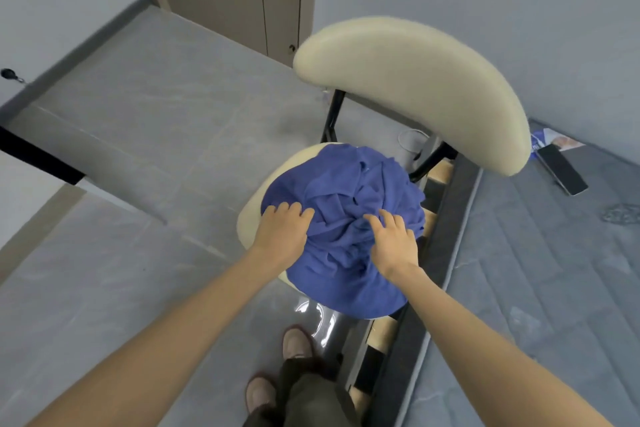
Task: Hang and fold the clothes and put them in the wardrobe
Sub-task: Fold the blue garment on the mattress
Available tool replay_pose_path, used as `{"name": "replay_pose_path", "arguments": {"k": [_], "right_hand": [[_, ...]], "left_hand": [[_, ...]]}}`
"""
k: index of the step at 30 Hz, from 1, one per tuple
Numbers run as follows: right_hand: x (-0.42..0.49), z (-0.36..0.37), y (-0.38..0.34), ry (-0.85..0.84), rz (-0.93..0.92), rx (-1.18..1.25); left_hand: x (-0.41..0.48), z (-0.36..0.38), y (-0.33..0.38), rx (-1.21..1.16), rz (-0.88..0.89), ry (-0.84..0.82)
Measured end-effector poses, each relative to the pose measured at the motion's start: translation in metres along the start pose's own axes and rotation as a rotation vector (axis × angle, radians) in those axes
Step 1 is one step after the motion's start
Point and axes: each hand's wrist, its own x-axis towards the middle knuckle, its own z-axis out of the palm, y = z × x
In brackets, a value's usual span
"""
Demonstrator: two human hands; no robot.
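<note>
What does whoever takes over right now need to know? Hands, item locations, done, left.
Left hand: fingers curled into the near edge of the blue garment.
Right hand: fingers spread, resting on its folds; no clear grip.
Garment: crumpled heap on the seat of the cream chair, beside the mattress.
Done: nothing visible; the garment is neither folded nor hung.
Left: lift it, fold or hang it, put it in the wardrobe. No hanger in view.
</note>
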Motion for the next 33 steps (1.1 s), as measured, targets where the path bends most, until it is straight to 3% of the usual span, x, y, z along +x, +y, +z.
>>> {"name": "replay_pose_path", "arguments": {"k": [8,15,18,21,26,33], "right_hand": [[0.041,0.075,0.033,0.051,0.011,-0.071],[0.061,0.124,0.059,0.208,-0.079,-0.082],[0.061,0.134,0.066,0.320,-0.114,0.085],[0.049,0.127,0.066,0.451,-0.149,0.279],[0.018,0.092,0.068,0.449,-0.263,0.394],[-0.065,0.012,0.061,0.524,-0.471,0.694]], "left_hand": [[0.035,0.089,0.032,-0.080,0.062,0.176],[0.053,0.138,0.066,-0.073,0.063,0.285],[0.051,0.153,0.072,-0.084,0.021,0.303],[0.036,0.157,0.079,-0.137,-0.025,0.320],[-0.003,0.134,0.101,-0.216,-0.081,0.337],[-0.059,0.074,0.149,-0.760,-0.151,0.386]]}}
